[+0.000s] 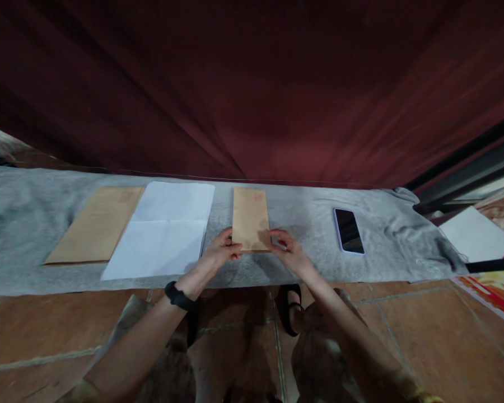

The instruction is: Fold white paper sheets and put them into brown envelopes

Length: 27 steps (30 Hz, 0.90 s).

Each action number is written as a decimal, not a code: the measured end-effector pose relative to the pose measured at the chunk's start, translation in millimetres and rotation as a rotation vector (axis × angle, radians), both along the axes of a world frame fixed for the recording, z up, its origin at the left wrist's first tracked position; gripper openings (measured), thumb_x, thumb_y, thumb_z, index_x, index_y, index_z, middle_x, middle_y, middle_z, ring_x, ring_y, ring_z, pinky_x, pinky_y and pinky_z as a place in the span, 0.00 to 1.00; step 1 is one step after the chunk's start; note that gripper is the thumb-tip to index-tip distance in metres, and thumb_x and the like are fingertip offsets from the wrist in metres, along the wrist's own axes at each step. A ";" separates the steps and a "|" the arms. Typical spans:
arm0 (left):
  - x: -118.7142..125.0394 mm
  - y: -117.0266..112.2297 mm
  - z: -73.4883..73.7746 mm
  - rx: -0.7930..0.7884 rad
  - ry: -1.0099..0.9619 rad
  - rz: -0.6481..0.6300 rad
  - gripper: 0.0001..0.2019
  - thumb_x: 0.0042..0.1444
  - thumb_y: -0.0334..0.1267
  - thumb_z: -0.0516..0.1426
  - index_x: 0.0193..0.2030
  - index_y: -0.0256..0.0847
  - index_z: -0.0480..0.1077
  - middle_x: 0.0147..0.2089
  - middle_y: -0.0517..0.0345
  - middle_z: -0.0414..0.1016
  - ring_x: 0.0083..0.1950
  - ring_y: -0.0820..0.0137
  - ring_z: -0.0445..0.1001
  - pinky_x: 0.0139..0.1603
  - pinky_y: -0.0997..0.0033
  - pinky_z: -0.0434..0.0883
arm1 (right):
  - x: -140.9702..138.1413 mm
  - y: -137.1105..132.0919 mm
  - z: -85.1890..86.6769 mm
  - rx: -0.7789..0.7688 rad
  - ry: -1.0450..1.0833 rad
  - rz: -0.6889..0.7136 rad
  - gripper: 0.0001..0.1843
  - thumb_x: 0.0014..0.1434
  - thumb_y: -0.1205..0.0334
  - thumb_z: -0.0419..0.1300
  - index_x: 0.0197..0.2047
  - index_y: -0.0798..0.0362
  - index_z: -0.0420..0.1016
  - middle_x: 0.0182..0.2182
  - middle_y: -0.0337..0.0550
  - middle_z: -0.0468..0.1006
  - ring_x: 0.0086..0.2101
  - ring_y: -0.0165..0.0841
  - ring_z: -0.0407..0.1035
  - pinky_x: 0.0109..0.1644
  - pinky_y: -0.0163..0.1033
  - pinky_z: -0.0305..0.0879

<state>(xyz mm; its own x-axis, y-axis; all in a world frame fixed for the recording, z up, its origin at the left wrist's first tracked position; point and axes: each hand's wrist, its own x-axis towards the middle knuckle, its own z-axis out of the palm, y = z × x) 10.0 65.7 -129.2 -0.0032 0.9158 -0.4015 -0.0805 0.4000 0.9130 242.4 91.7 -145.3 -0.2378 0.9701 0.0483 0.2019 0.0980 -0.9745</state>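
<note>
A small brown envelope [250, 217] lies flat on a grey cloth [302, 224], red print at its far end. My left hand [220, 252] pinches its near left corner, fingers closed on the edge. My right hand [286, 247] grips the near right corner the same way. A black band sits on my left wrist. To the left lies a white sheet of paper [163, 229] with fold creases, and beyond it a larger brown envelope [96, 224].
A black phone [348, 230] lies screen up on the cloth, right of the small envelope. A dark red curtain hangs behind. Brown floor tiles and my sandalled feet show below. White paper and colourful printed sheets [493, 288] lie at the far right.
</note>
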 end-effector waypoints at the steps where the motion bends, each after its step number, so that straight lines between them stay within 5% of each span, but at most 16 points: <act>1: -0.4 0.1 -0.4 0.002 0.004 -0.007 0.33 0.42 0.39 0.68 0.56 0.32 0.68 0.23 0.65 0.74 0.21 0.75 0.70 0.22 0.77 0.64 | -2.5 -3.7 -0.2 0.081 -0.075 0.079 0.18 0.54 0.61 0.65 0.50 0.49 0.77 0.53 0.47 0.77 0.55 0.40 0.70 0.61 0.49 0.68; 6: 1.5 0.7 -0.4 0.017 0.059 -0.018 0.35 0.45 0.37 0.66 0.61 0.31 0.65 0.24 0.66 0.73 0.19 0.75 0.68 0.21 0.77 0.63 | -10.3 -18.4 4.6 0.405 -0.516 0.298 0.25 0.61 0.68 0.62 0.61 0.50 0.71 0.63 0.51 0.69 0.64 0.41 0.63 0.68 0.51 0.63; 10: 1.3 -1.6 -1.8 -0.004 0.173 0.014 0.42 0.48 0.34 0.64 0.70 0.34 0.56 0.25 0.68 0.73 0.18 0.76 0.67 0.21 0.77 0.63 | -11.4 -18.7 10.7 0.486 -0.690 0.326 0.22 0.65 0.70 0.57 0.62 0.49 0.71 0.62 0.50 0.70 0.62 0.41 0.66 0.67 0.51 0.65; 14: -1.4 -7.2 -1.5 0.069 0.422 -0.048 0.37 0.54 0.33 0.61 0.71 0.38 0.56 0.27 0.67 0.72 0.21 0.74 0.70 0.26 0.74 0.67 | -11.9 -16.8 12.3 0.517 -0.750 0.346 0.20 0.66 0.70 0.56 0.60 0.48 0.73 0.60 0.49 0.73 0.60 0.40 0.68 0.65 0.50 0.68; 20: -2.7 -16.5 5.1 0.209 0.950 -0.102 0.27 0.60 0.37 0.59 0.66 0.38 0.64 0.42 0.52 0.76 0.37 0.63 0.77 0.41 0.63 0.73 | -11.9 -17.0 11.9 0.521 -0.797 0.338 0.17 0.68 0.68 0.56 0.58 0.49 0.74 0.60 0.49 0.74 0.59 0.40 0.69 0.64 0.50 0.69; 27: 2.5 -24.4 -4.2 0.621 1.081 -0.264 0.17 0.57 0.39 0.64 0.53 0.42 0.73 0.57 0.49 0.72 0.58 0.55 0.70 0.58 0.53 0.69 | -11.6 -13.3 11.8 0.504 -0.800 0.335 0.14 0.69 0.66 0.55 0.54 0.48 0.77 0.59 0.48 0.75 0.57 0.38 0.70 0.63 0.48 0.68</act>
